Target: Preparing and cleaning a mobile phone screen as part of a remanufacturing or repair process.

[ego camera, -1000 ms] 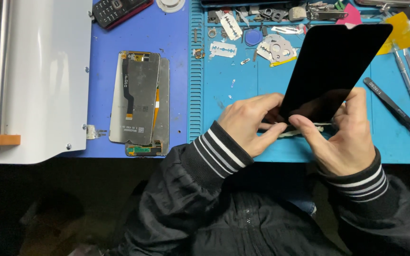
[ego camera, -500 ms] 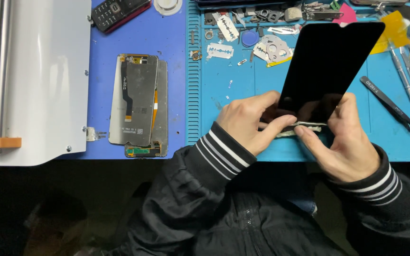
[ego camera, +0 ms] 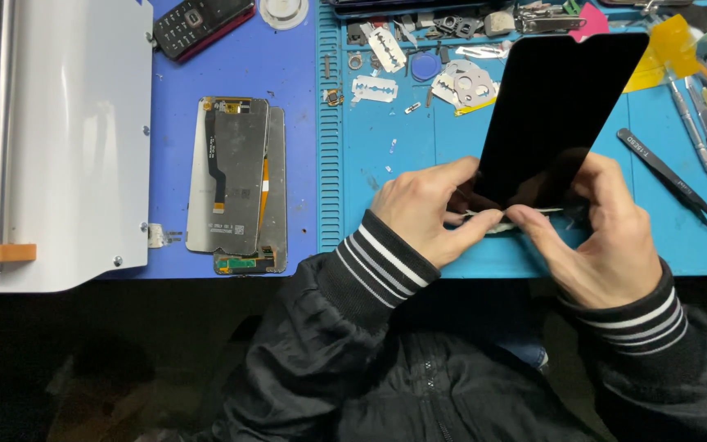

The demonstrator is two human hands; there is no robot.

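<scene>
A black phone screen panel [ego camera: 562, 115] stands tilted over the blue work mat [ego camera: 419, 147], its lower edge between both hands. My left hand [ego camera: 423, 209] pinches that lower edge from the left, where a thin pale strip [ego camera: 493, 219] shows. My right hand [ego camera: 595, 233] grips the same edge from the right, fingertips touching the strip. The panel's lower corners are hidden behind my fingers.
Two stacked phone display assemblies [ego camera: 239, 184] lie left on the blue surface. A white machine [ego camera: 51, 139] fills the far left. Razor blades [ego camera: 376, 86], black tweezers [ego camera: 677, 176], a keypad phone [ego camera: 202, 24] and several small parts and tools sit along the mat's back and right.
The panel has tipped a little more upright and shifted slightly. My fingers have slid closer together along its lower edge. Both hands stay on it.
</scene>
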